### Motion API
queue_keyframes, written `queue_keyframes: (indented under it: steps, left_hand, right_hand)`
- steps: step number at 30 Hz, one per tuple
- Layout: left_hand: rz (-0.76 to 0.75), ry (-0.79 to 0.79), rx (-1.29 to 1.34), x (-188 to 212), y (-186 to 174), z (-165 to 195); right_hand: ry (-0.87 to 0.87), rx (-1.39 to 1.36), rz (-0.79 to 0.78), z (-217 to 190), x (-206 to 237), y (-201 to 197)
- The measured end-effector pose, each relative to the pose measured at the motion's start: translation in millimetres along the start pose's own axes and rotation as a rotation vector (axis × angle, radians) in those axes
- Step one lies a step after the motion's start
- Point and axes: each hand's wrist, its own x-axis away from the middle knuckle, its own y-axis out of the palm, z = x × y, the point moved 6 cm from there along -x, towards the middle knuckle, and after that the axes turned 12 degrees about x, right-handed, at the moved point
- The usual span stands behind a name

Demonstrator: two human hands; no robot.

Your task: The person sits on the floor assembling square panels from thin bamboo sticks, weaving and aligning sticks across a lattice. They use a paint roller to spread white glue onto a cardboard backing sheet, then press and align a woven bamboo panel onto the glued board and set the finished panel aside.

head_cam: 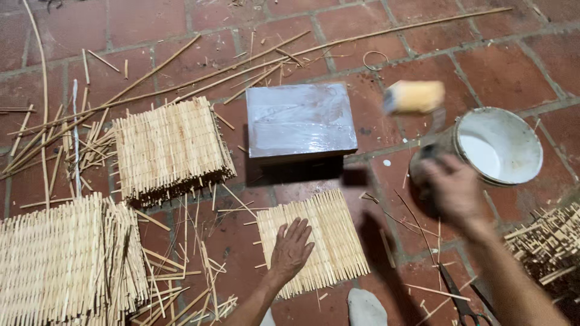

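My left hand [292, 247] lies flat, fingers spread, on a small woven bamboo mat [335, 232] on the red tile floor. My right hand [454, 190] is blurred by motion beside a round bucket [531, 130] holding white liquid. It grips the dark handle of a brush whose yellow, blurred head [415, 96] is raised left of the bucket. A grey rectangular block [300, 119] sits just beyond the mat.
A stack of woven mats [172, 148] lies to the left, and a larger pile [60, 265] sits at the lower left. More mats [547, 241] are at the right edge. Loose bamboo strips [181, 78] litter the floor. Scissors [460, 299] lie near my right forearm.
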Motion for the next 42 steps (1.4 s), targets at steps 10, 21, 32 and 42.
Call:
queue_keyframes:
  steps: [10,21,32,42]
  left_hand:
    - [0.050,0.042,0.058,2.4,-15.9,1.8]
    - [0.052,0.050,0.158,3.6,-14.5,-6.9]
    - [0.044,0.043,0.118,5.9,-12.5,-6.9]
    - [-0.001,0.014,0.050,8.8,11.8,-6.8]
  right_hand:
    - [0.135,-0.583,-0.138,-58.7,51.7,188.8]
    - [0.109,-0.953,-0.082,-123.0,-145.7,192.0]
    - [-0.094,-0.714,0.002,-49.0,-90.4,9.1]
    - [-0.045,0.340,0.266,170.0,45.4,-91.5]
